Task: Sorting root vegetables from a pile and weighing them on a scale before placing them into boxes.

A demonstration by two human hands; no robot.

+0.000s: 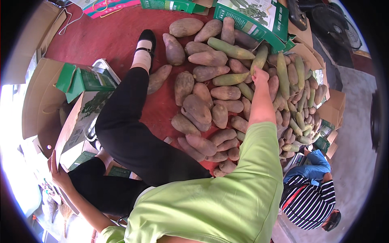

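My right hand [260, 75] is closed round the near end of a long green gourd-like vegetable [259, 56] at the top of the heap. Around it lie more green ones, such as a pale green one [231, 48], and many thick brownish-purple ones [208, 58]. At the far left my left hand [59, 175] grips the edge of an open cardboard box [77, 129] printed with green; part of its fingers is hidden. The box stands beside my bent leg in black trousers [125, 109].
The heap lies on a red floor covering [109, 40] and stretches to the right. A green-and-white carton [259, 20] stands behind it, and a black fan [334, 28] at the back right. A person in a striped shirt [310, 202] bends at the lower right.
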